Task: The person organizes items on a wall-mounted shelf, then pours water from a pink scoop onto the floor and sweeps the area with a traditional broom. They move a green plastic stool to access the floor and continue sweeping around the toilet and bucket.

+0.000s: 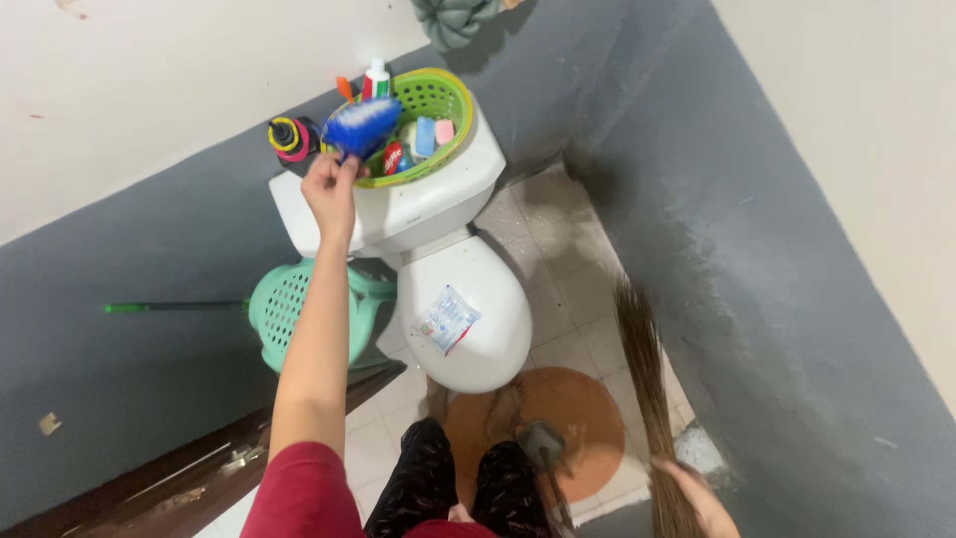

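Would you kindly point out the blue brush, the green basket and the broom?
blue brush point(362, 126), head view, on its bristle head.
green basket point(450, 96), head view, on its right rim.
broom point(645, 369), head view, mid-bristles.

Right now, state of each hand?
Left hand: closed on the blue brush, over the green basket.
Right hand: closed on the broom.

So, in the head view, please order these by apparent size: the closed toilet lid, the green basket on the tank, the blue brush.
1. Closed toilet lid
2. Green basket
3. Blue brush, held by the left hand; it is nearer the camera, yet looks smallest.
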